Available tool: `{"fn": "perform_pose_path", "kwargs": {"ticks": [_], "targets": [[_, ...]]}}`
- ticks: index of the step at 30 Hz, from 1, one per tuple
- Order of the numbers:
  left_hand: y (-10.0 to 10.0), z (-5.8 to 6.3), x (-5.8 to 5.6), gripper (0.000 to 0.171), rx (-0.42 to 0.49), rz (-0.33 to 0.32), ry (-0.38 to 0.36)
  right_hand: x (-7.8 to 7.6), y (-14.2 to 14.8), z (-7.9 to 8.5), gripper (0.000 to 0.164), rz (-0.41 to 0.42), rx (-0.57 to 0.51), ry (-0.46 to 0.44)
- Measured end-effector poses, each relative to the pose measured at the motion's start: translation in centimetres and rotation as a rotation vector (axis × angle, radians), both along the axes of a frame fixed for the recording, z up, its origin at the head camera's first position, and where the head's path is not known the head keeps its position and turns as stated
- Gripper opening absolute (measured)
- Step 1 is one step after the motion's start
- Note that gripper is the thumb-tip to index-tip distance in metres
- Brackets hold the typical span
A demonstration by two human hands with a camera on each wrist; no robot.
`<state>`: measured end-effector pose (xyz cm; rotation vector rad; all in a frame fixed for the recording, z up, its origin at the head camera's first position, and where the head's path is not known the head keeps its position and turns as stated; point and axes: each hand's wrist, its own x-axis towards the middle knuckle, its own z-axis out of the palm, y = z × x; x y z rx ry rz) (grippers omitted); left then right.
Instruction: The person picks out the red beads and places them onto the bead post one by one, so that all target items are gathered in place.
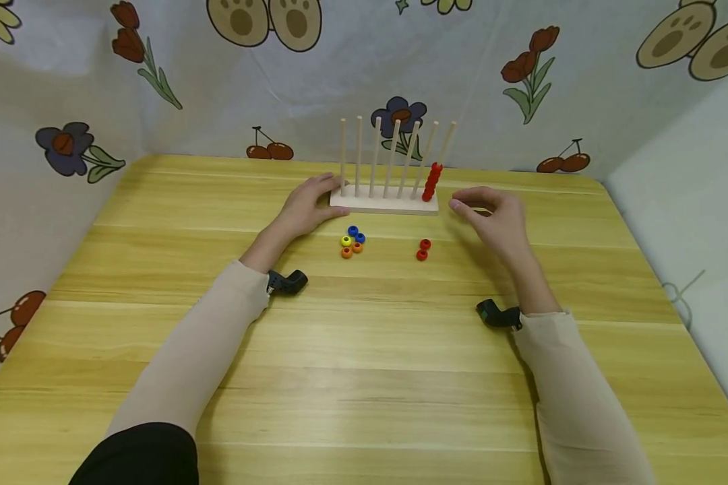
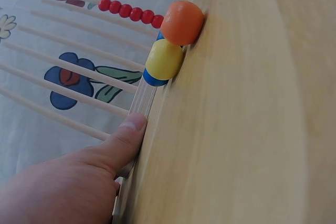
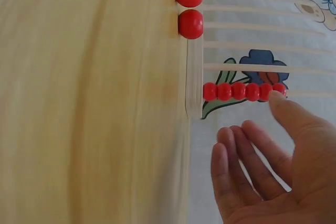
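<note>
A wooden peg rack (image 1: pixel 383 205) with several upright pegs stands at the back of the table. My left hand (image 1: pixel 308 206) grips the left end of its base, the thumb (image 2: pixel 128 132) along the front edge and the fingers behind. Several red beads (image 1: pixel 432 182) are stacked on the rightmost peg. Just right of that stack is my right hand (image 1: pixel 491 219), its fingers loosely bent and holding nothing. In the right wrist view, the thumb overlaps the top bead of the red stack (image 3: pixel 238 91). The other pegs carry no beads.
Two loose red beads (image 1: pixel 423 250) lie before the rack's right part. Farther left is a cluster of blue beads (image 1: pixel 353 231), a yellow bead (image 1: pixel 346 241) and orange beads (image 1: pixel 346 252). A patterned cloth (image 1: pixel 327 81) hangs behind the wooden table (image 1: pixel 364 377).
</note>
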<state>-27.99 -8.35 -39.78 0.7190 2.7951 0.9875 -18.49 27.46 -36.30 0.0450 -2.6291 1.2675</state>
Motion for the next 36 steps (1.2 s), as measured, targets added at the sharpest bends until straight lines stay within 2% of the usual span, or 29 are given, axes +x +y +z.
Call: {"fn": "perform_pose_path", "kwargs": {"ticks": [16, 24, 28, 31, 36], "targets": [[-0.1, -0.4, -0.2, 0.069, 0.013, -0.003, 0.01, 0.0, -1.4, -2.0, 0.036, 0.173, -0.066, -0.097], [-0.1, -0.2, -0.2, 0.07, 0.009, 0.005, -0.009, 0.1, -1.9, -2.2, 0.037, 0.3, -0.097, -0.13], [-0.1, -0.2, -0.2, 0.071, 0.002, 0.009, -0.014, 0.2, -2.1, -2.0, 0.035, 0.311, -0.078, -0.152], [-0.1, -0.2, -0.2, 0.071, -0.003, 0.009, -0.011, 0.8, -2.8, -0.8, 0.032, 0.31, -0.077, -0.165], [-0.1, 0.0, -0.1, 0.07, 0.0, 0.004, -0.006, 0.4, -2.3, -1.7, 0.025, 0.3, -0.052, -0.129]]}}
